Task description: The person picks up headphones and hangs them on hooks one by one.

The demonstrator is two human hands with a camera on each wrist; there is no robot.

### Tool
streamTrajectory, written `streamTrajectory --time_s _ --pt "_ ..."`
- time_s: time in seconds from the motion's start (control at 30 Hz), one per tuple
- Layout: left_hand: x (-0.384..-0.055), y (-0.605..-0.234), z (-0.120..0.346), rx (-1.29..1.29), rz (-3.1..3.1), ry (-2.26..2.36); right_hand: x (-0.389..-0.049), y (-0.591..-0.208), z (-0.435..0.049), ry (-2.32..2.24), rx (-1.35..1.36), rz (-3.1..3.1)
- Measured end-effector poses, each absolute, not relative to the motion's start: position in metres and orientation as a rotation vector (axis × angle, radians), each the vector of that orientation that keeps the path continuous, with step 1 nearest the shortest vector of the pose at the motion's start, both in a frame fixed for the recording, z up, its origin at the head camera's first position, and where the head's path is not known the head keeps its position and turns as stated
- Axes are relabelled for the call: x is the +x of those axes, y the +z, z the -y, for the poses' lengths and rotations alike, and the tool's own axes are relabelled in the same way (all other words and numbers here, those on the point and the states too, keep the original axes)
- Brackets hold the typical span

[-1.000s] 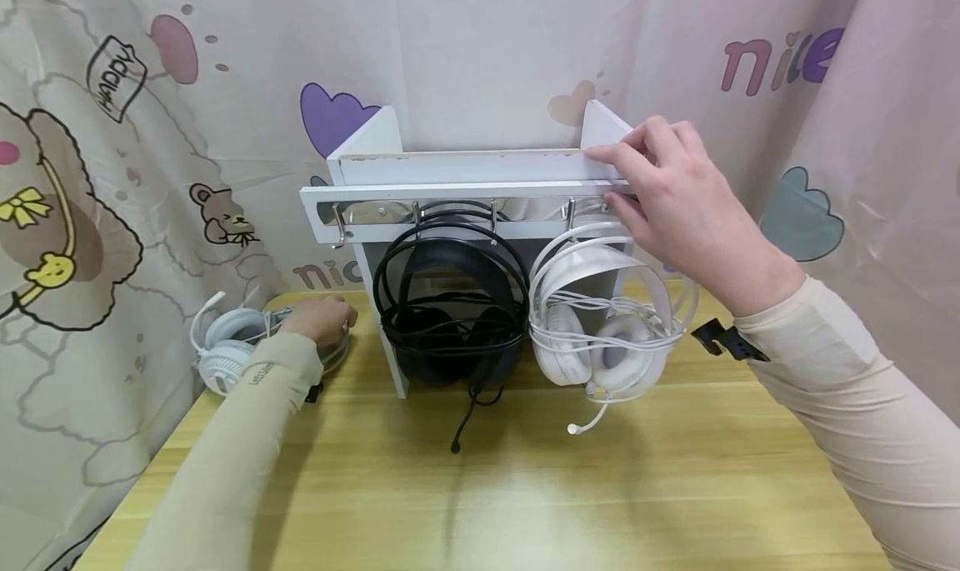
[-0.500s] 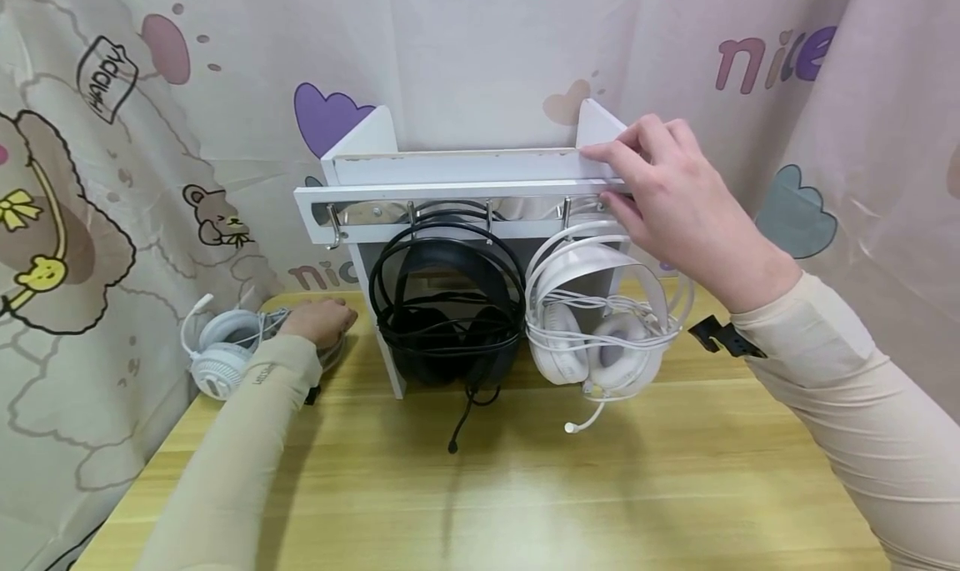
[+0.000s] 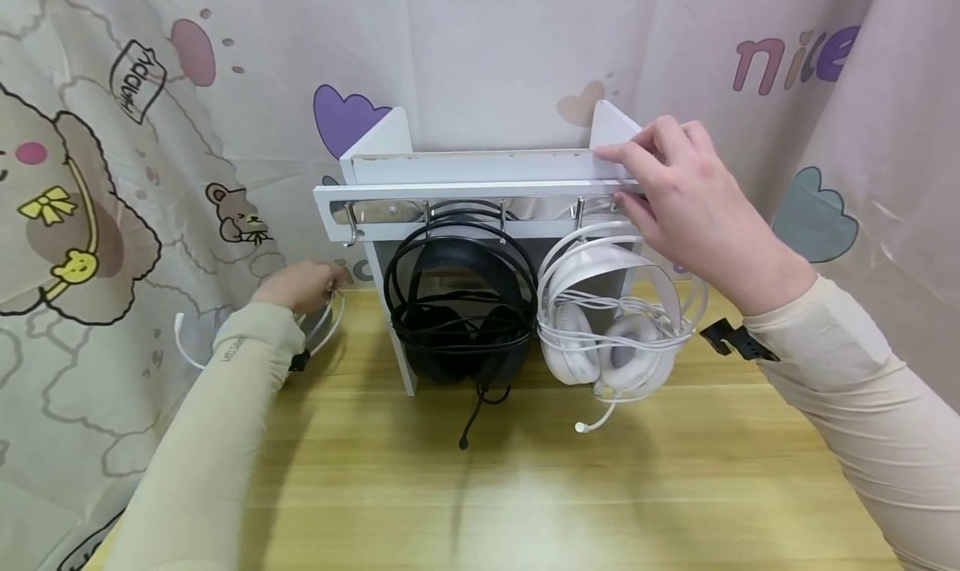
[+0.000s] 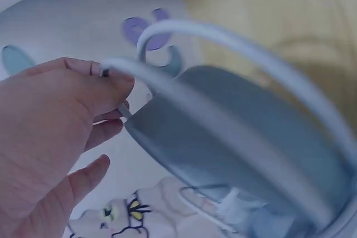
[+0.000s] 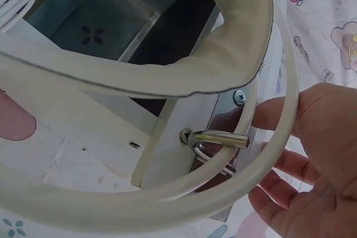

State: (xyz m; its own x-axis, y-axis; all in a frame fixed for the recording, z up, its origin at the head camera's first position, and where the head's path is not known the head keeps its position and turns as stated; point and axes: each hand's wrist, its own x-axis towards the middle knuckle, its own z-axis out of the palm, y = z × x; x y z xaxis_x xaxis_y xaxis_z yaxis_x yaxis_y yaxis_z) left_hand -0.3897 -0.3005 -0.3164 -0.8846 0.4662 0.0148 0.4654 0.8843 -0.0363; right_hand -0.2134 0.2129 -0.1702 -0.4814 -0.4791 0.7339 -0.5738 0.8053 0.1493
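Observation:
My left hand (image 3: 300, 286) pinches the top of a white headset (image 4: 240, 129) by its thin headband bars, at the left of the table. In the head view the sleeve and hand hide much of that headset; its microphone boom (image 3: 180, 342) sticks out to the left. At the right end of a white hook rack (image 3: 480, 171), my right hand (image 3: 690, 204) grips the rail between thumb and fingers. A black headset (image 3: 468, 262) hangs from the rack's middle hooks. Beside it hangs a second white headset (image 3: 573, 346), its cable wound around it.
A metal hook (image 3: 350, 225) at the rack's left end carries nothing. The rack stands on a wooden table (image 3: 480, 496), close to a printed curtain (image 3: 495, 62) behind and at the left. Both hanging headsets have microphones pointing down toward the front.
My left hand has risen slightly and shifted left, lifting the white headset's headband up with it. My right hand keeps its grip on the rack. The head view has shifted slightly.

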Motion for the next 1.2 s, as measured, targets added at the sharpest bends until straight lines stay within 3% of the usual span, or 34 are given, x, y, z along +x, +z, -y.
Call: streamTrajectory --time_s 0.47,1.2 --pt "-0.384 -0.264 0.319 -0.620 3.018 -0.113 -0.214 -0.172 -0.215 0.163 0.772 2.142" --pt "-0.345 -0.222 0.349 -0.608 2.985 -0.223 -0.211 -0.171 -0.212 0.152 0.761 2.160"
